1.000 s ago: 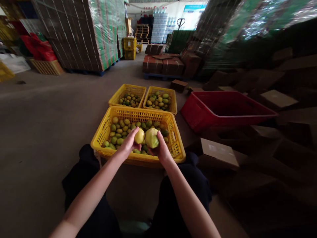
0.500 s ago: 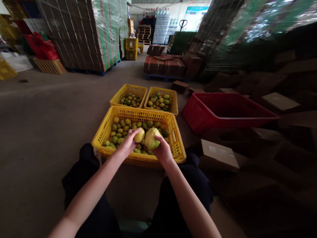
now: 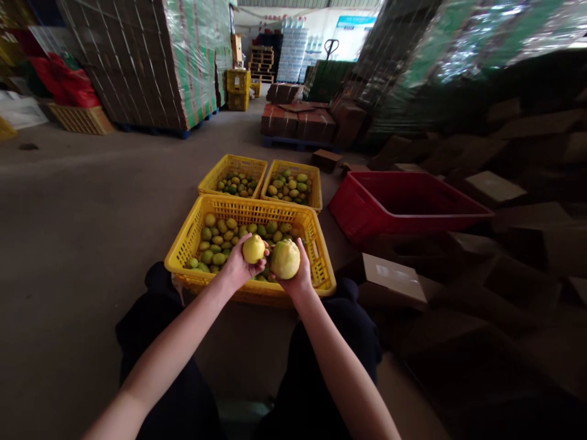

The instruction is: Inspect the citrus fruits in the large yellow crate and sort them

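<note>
Newly turned, the larger fruit [image 3: 285, 259] in my half-curled right fingers [image 3: 303, 261], at three o'clock from the smaller fruit [image 3: 254, 249] my left fingers [image 3: 260, 267] clasp, could drop if they slacken.

Tub [image 3: 367, 217]: red, is standing on the floor at right.
Carton [image 3: 394, 278]: is lying nearer than the tub, a pale patch showing on its top.
Small box [image 3: 326, 160]: is resting on the floor, beyond the tub.
Bundles [image 3: 316, 125]: strapped, are sitting on a blue pallet [image 3: 293, 143].
Left stack [image 3: 128, 61]: tall, green-sided, is standing wrapped in clear film.
Right stack [image 3: 435, 55]: its film is catching light.
Far crates [image 3: 238, 82]: yellow, are standing one upon the other.
Wooden pallets [image 3: 262, 59]: are lying piled at the back.
Bottles [image 3: 293, 49]: are standing in a tall block beside the wooden pallets.
Sign [image 3: 355, 22]: blue, is hanging on the back wall.
Red bag [image 3: 68, 82]: is resting on a slatted tray [image 3: 81, 119].
</note>
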The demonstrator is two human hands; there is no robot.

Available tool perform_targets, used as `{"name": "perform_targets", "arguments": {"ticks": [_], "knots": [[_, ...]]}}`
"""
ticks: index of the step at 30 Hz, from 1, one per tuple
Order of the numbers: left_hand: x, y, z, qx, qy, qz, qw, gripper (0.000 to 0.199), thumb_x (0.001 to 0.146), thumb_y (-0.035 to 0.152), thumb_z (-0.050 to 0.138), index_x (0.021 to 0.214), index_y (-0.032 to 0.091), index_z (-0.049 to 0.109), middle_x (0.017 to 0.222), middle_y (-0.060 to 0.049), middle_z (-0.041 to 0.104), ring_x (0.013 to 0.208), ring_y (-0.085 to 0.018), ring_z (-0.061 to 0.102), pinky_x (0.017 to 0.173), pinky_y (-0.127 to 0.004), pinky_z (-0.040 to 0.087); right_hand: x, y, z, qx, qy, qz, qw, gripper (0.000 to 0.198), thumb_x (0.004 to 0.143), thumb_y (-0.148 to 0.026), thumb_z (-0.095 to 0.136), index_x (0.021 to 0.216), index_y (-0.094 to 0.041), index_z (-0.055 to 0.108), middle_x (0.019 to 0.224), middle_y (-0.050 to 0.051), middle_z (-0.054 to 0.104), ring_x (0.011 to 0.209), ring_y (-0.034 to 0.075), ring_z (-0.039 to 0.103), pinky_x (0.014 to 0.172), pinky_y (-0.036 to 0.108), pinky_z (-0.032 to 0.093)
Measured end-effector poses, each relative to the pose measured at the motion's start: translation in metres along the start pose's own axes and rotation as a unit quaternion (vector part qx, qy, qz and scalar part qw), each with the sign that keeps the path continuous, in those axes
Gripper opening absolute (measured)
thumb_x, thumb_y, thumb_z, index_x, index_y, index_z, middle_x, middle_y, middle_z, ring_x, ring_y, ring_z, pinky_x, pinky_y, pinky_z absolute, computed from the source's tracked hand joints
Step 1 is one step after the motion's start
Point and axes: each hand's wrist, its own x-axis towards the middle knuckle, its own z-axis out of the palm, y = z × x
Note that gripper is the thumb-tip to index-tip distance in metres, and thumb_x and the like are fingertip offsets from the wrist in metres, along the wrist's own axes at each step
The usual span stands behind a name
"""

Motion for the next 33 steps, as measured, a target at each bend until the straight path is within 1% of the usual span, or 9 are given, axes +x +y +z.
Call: {"name": "perform_targets", "arguments": {"ticks": [3, 5, 8, 11, 14, 19, 24, 30, 33], "knots": [[0.003, -0.001, 0.001, -0.037, 0.034, 0.01, 0.999, 0.033, 0.097, 0.031, 0.039, 0.084, 0.011, 0.063, 0.065, -0.005, 0.065, 0.048, -0.012, 0.06, 0.041, -0.018, 0.049, 0.001, 0.0, 0.002, 0.005, 0.037, -0.006, 0.999, 0.054, 0.092, -0.061, 0.038, 0.081, -0.016, 0.067, 0.062, 0.006, 0.07, 0.052, 0.019, 0.066, 0.04, 0.027, 0.048], [0.006, -0.001, 0.002, -0.062, 0.055, 0.015, 0.996, 0.027, 0.096, 0.027, 0.042, 0.089, 0.012, 0.063, 0.068, -0.004, 0.067, 0.054, -0.012, 0.064, 0.045, -0.019, 0.052, 0.002, 0.001, 0.003, 0.01, 0.058, -0.02, 0.998, 0.049, 0.092, -0.057, 0.041, 0.081, -0.016, 0.067, 0.063, 0.005, 0.071, 0.052, 0.018, 0.065, 0.045, 0.028, 0.052], [0.008, 0.0, 0.001, -0.091, 0.058, 0.022, 0.994, 0.023, 0.095, 0.026, 0.044, 0.091, 0.014, 0.063, 0.071, -0.004, 0.068, 0.059, -0.013, 0.067, 0.049, -0.02, 0.056, 0.003, 0.002, 0.003, 0.014, 0.065, -0.043, 0.997, 0.041, 0.089, -0.051, 0.049, 0.08, -0.016, 0.068, 0.062, 0.004, 0.071, 0.055, 0.018, 0.067, 0.052, 0.029, 0.056], [0.008, 0.0, 0.0, -0.115, 0.065, 0.019, 0.991, 0.024, 0.095, 0.026, 0.044, 0.085, 0.013, 0.062, 0.067, -0.004, 0.068, 0.056, -0.013, 0.066, 0.048, -0.021, 0.056, 0.004, 0.006, 0.005, 0.009, 0.063, -0.062, 0.996, 0.036, 0.086, -0.047, 0.053, 0.076, -0.017, 0.068, 0.061, 0.004, 0.071, 0.059, 0.019, 0.069, 0.055, 0.029, 0.057], [0.009, 0.0, 0.0, -0.127, 0.093, 0.026, 0.987, 0.024, 0.094, 0.024, 0.045, 0.078, 0.014, 0.06, 0.061, -0.002, 0.065, 0.05, -0.012, 0.063, 0.045, -0.02, 0.054, 0.007, 0.011, 0.006, -0.015, 0.073, -0.074, 0.994, 0.031, 0.083, -0.043, 0.055, 0.072, -0.017, 0.068, 0.061, 0.005, 0.071, 0.061, 0.021, 0.07, 0.054, 0.029, 0.057], [0.008, -0.003, 0.006, -0.093, 0.126, 0.043, 0.987, 0.023, 0.091, 0.021, 0.047, 0.074, 0.013, 0.06, 0.057, -0.002, 0.063, 0.045, -0.011, 0.06, 0.039, -0.018, 0.05, 0.012, 0.021, 0.003, -0.037, 0.107, -0.106, 0.988, 0.02, 0.074, -0.038, 0.064, 0.07, -0.018, 0.065, 0.06, 0.002, 0.07, 0.059, 0.02, 0.069, 0.053, 0.028, 0.056], [0.011, -0.011, 0.006, -0.084, 0.166, 0.047, 0.981, 0.02, 0.089, 0.016, 0.047, 0.074, 0.013, 0.06, 0.056, -0.002, 0.062, 0.044, -0.011, 0.06, 0.04, -0.018, 0.05, 0.013, 0.028, -0.01, -0.048, 0.125, -0.103, 0.986, 0.028, 0.069, -0.046, 0.068, 0.07, -0.019, 0.063, 0.058, 0.001, 0.068, 0.061, 0.022, 0.07, 0.053, 0.028, 0.055], [0.02, -0.027, -0.003, -0.072, 0.162, 0.027, 0.984, 0.015, 0.087, 0.014, 0.051, 0.075, 0.012, 0.06, 0.058, -0.003, 0.064, 0.046, -0.012, 0.062, 0.043, -0.021, 0.053, 0.01, 0.027, -0.036, -0.087, 0.123, -0.165, 0.975, 0.031, 0.065, -0.045, 0.075, 0.075, -0.019, 0.063, 0.06, -0.003, 0.067, 0.056, 0.018, 0.067, 0.05, 0.026, 0.053], [0.018, -0.034, -0.004, -0.071, 0.171, 0.033, 0.982, 0.015, 0.086, 0.012, 0.052, 0.073, 0.013, 0.06, 0.059, -0.003, 0.064, 0.048, -0.012, 0.063, 0.045, -0.021, 0.055, 0.005, 0.028, -0.043, -0.09, 0.106, -0.144, 0.98, 0.031, 0.068, -0.047, 0.073, 0.074, -0.018, 0.063, 0.057, -0.002, 0.065, 0.052, 0.018, 0.065, 0.046, 0.026, 0.051]]}}
